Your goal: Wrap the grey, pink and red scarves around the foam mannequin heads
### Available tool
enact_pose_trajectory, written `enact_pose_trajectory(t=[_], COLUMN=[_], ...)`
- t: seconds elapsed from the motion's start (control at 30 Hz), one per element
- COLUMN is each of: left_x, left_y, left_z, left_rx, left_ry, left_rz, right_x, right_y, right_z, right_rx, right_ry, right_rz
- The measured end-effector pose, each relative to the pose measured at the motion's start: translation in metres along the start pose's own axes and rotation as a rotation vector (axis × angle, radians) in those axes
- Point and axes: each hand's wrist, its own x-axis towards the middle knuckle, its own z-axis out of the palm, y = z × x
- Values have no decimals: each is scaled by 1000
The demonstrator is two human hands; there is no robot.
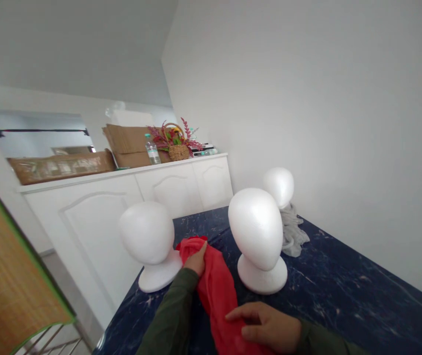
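A long red cloth (216,281), scarf-like and loosely bunched, stretches over the dark table between two white foam heads. My left hand (197,260) grips it near its far end, the thumb on top and the other fingers mostly hidden. At the near end, my right hand (270,325) rests against the cloth, with index finger and thumb stretched out and a gap between them. One foam head (147,234) stands left of the cloth. Another foam head (257,231) stands upright on its round base to the right.
Behind the right head is a third foam head (279,186), with crumpled grey fabric (292,231) by its base. The dark blue marbled table (325,276) meets a pale wall. A white cabinet (173,190) carries cardboard boxes (127,143), a bottle (152,150) and a flower basket (178,152).
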Motion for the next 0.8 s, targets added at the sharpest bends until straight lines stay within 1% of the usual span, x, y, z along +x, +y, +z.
enact_pose_trajectory(t=[0.07, 0.1, 0.13, 0.17, 0.23, 0.27, 0.3, 0.33, 0.37, 0.4, 0.43, 0.5, 0.57, 0.6, 0.7, 0.77, 0.8], left_x=[-4, -5, -8, -11, -20, -26, -33, -39, -45, -49, -53, -58, -59, -59, -60, -63, -64], left_y=[-1, 2, 6, 12, 28, 37, 47, 56, 66, 74, 81, 92, 98, 100, 103, 103, 103], left_z=[3, 3, 3, 4, 10, 15, 20, 27, 33, 38, 43, 52, 59, 62, 66, 64, 62], left_rx=[85, 122, 152, 176, 207, 215, 211, 190, 148, 88, 16, -116, -202, -239, -344, -393, -406], left_ry=[18, 35, 49, 55, 35, 9, -29, -77, -129, -181, -226, -274, -248, -222, -170, -136, -108], left_rz=[8, 26, 55, 93, 179, 217, 246, 276, 308, 344, 376, 401, 365, 346, 351, 339, 309], right_x=[-2, -4, -6, -7, -10, -10, -10, -8, -7, -4, -2, 3, 6, 7, 3, -2, -6], right_y=[-1, 0, 1, 3, 11, 17, 22, 28, 33, 37, 41, 47, 50, 50, 47, 40, 35], right_z=[-4, -8, -14, -21, -39, -49, -60, -70, -78, -84, -89, -92, -90, -89, -85, -81, -79], right_rx=[-360, -474, -534, -546, -492, -451, -409, -378, -372, -385, -401, -408, -375, -362, -404, -487, -537], right_ry=[129, 215, 325, 467, 835, 1028, 1189, 1299, 1351, 1354, 1310, 1146, 1001, 954, 891, 830, 792], right_rz=[-80, -107, -125, -136, -159, -174, -192, -207, -219, -231, -244, -259, -272, -277, -310, -371, -411])
